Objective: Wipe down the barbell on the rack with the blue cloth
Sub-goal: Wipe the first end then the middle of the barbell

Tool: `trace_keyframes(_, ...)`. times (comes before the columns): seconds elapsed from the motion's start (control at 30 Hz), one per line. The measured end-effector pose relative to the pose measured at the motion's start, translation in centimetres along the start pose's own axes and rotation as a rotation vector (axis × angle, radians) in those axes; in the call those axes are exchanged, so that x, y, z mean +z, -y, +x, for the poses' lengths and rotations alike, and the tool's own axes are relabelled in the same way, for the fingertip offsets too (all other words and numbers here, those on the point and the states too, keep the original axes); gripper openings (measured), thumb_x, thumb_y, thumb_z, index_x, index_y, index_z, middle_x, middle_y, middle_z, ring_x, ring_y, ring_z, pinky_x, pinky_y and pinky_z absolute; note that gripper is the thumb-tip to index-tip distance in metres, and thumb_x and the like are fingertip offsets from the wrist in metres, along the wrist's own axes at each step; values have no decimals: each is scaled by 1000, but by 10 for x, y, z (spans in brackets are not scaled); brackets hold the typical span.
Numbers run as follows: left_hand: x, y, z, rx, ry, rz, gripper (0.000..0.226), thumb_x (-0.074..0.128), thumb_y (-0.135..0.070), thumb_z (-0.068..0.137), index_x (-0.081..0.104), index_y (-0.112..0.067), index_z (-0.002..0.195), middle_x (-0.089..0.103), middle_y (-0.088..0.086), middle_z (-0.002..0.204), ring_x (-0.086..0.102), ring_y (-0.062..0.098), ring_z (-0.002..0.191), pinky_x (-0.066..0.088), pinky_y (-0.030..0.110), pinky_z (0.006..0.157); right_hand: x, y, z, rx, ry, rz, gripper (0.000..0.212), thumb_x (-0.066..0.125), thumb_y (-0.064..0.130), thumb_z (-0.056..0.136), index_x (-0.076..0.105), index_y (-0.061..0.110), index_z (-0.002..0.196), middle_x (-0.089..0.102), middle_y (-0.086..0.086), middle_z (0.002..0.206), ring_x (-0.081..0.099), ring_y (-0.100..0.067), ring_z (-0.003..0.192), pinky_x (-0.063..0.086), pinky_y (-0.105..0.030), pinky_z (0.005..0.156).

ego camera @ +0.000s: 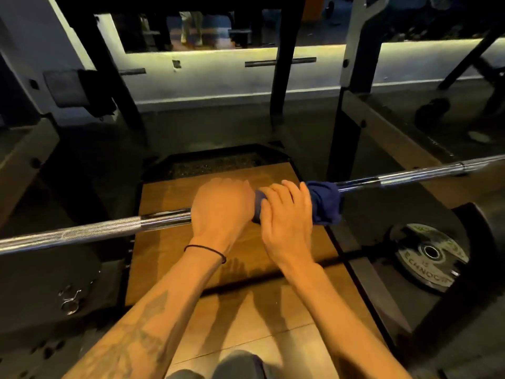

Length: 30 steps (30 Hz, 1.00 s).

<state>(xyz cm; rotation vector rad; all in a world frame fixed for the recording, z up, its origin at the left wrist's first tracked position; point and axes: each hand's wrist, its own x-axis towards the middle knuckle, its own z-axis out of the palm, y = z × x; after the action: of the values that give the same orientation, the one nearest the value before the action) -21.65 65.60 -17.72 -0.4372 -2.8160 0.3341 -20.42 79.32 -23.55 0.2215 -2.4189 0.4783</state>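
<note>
A chrome barbell (95,229) runs across the view from lower left to upper right, resting in a dark rack. The blue cloth (326,203) is wrapped around the bar's middle. My left hand (221,212) grips the bar and the cloth's left end, fingers curled over the top. My right hand (287,217) lies right beside it, fingers curled over the cloth on the bar. A bunch of cloth sticks out to the right of my right hand. The bar under both hands is hidden.
A wooden platform (246,310) lies below the bar. A black weight plate (431,255) lies flat on the floor at the right. A spring collar (71,299) sits on the dark mat at the lower left. Rack uprights (355,105) stand behind the bar.
</note>
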Motion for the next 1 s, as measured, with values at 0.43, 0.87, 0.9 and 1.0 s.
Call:
trace_keyframes(0.43,24,-7,5,-285,-139,-266,55,24,-39,104,55,-14,143,62,9,138,54,27,131,43,41,109,-16,-7,24,300,39,-202,43,23,20,95,64,15,81,54,-7,81,52,-33,95,33,-51,107)
trace_keyframes(0.87,28,-8,12,-297,-110,-225,58,20,-40,104,54,-14,143,60,9,139,51,26,134,40,43,112,-21,-92,21,323,-161,-136,29,43,20,102,64,6,89,61,-15,95,57,-39,107,30,-53,113)
trace_keyframes(0.9,27,-10,11,-314,-115,-227,57,22,-40,104,55,-15,142,61,8,137,52,27,133,40,43,111,-16,-76,24,367,-175,-121,29,43,19,102,65,5,88,62,-14,94,56,-39,110,27,-53,115)
trace_keyframes(1.0,27,-14,9,-341,-102,-227,58,20,-42,104,54,-16,143,60,8,140,50,27,135,39,43,113,-4,-22,10,165,-52,-44,31,38,23,101,67,12,97,64,-8,101,56,-33,110,28,-51,116)
